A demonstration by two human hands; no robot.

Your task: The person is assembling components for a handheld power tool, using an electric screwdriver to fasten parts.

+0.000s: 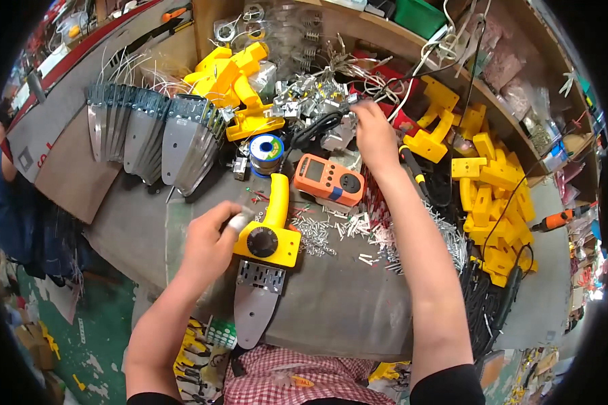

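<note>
A pipe welding iron with a yellow handle and housing, a black dial and a grey flat heating plate lies in front of me, its plate pointing towards my body. My left hand, one finger wrapped in white, is closed at the left edge of the housing. Further off, my right hand reaches to a pile of small metal parts. Its fingers are bent together beside a coiled black cable; what they hold is hidden. An orange multimeter lies between the hands.
Grey heating plates stand stacked at the left. A solder wire spool sits behind the iron. Yellow housings are heaped at the right, near an orange-handled tool. Small sleeves and pins lie scattered across the worktop.
</note>
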